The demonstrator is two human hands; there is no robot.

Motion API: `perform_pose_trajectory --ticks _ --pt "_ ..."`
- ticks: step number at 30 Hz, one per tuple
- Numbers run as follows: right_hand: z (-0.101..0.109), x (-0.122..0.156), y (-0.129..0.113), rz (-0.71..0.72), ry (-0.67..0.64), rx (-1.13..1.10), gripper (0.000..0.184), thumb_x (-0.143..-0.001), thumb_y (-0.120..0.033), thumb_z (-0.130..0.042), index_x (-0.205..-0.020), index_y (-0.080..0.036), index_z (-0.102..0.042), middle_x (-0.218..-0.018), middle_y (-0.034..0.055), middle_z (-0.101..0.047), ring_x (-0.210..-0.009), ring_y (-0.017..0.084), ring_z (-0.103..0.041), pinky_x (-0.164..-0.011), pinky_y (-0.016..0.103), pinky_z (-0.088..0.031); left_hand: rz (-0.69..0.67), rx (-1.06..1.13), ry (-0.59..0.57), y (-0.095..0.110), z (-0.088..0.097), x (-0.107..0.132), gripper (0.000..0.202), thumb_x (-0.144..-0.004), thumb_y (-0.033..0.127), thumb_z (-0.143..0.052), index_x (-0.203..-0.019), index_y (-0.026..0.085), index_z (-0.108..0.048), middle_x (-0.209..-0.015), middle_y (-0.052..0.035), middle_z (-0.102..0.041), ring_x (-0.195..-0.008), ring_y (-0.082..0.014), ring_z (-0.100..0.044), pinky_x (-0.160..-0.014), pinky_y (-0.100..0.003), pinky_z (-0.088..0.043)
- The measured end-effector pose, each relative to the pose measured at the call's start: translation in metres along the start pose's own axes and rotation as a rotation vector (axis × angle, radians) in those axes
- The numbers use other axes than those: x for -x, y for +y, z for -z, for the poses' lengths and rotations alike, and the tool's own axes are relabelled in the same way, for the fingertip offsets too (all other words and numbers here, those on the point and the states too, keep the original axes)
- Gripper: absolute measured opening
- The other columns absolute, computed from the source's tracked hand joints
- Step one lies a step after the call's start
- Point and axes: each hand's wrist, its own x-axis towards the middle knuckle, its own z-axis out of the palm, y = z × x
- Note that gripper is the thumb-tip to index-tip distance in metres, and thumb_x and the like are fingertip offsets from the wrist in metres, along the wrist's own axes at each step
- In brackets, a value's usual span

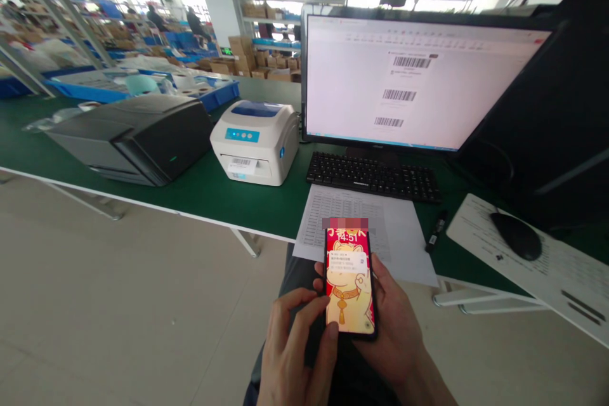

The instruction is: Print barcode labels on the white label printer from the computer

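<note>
A smartphone (349, 282) with a lit red screen showing a cartoon cat is held upright over my lap, below the table edge. My right hand (397, 333) cups it from behind and the right, fingers wrapped round its edge. My left hand (295, 349) is beside it on the left, fingers curled against the phone's side and the thumb resting on the lower left of the screen.
On the green table (209, 193) stand a black printer (136, 136), a white label printer (257, 143), a monitor (409, 82) showing barcodes, a black keyboard (373, 176), a printed sheet (366, 228), a marker (435, 231) and a mouse (516, 236). Blue bins (143, 85) and shelves lie behind.
</note>
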Motion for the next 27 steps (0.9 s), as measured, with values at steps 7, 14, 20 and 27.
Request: perform_pose_trajectory --ticks 7,14,20,27 --pt "-0.007 0.003 0.0 -0.017 0.045 -0.01 0.063 -0.122 -0.056 -0.045 -0.152 -0.009 -0.075 -0.129 0.0177 -0.088 -0.113 0.029 -0.086 -0.114 0.049 -0.064 -0.013 0.0 0.004 -0.003 0.002 -0.001 0.025 -0.114 0.026 -0.066 -0.137 0.029 -0.074 -0.134 -0.0097 -0.073 -0.119 -0.0227 -0.079 -0.1 -0.033 -0.069" --pt "-0.009 -0.001 0.0 -0.007 0.052 0.038 0.065 -0.121 -0.054 -0.043 -0.154 -0.008 -0.073 -0.129 0.0181 -0.088 -0.109 0.03 -0.086 -0.109 0.046 -0.065 0.011 0.004 0.002 -0.003 0.0 0.0 0.025 -0.116 0.027 -0.064 -0.139 0.03 -0.072 -0.134 -0.011 -0.073 -0.12 -0.0236 -0.079 -0.099 -0.034 -0.07" --pt "-0.004 -0.003 0.002 0.001 0.03 0.05 0.063 -0.119 -0.053 -0.045 -0.155 -0.009 -0.072 -0.131 0.0175 -0.087 -0.111 0.031 -0.086 -0.108 0.046 -0.065 0.052 0.018 0.019 -0.003 -0.004 0.004 0.023 -0.117 0.031 -0.063 -0.137 0.03 -0.073 -0.133 -0.0112 -0.073 -0.119 -0.0246 -0.079 -0.099 -0.036 -0.069" --pt "0.005 -0.007 0.005 0.018 -0.04 0.04 0.06 -0.117 -0.052 -0.052 -0.153 -0.01 -0.074 -0.139 0.022 -0.084 -0.111 0.033 -0.086 -0.1 0.047 -0.068 0.147 0.067 0.058 -0.003 -0.01 0.01 0.019 -0.118 0.035 -0.061 -0.133 0.029 -0.07 -0.132 -0.0114 -0.074 -0.117 -0.0252 -0.078 -0.097 -0.038 -0.069"
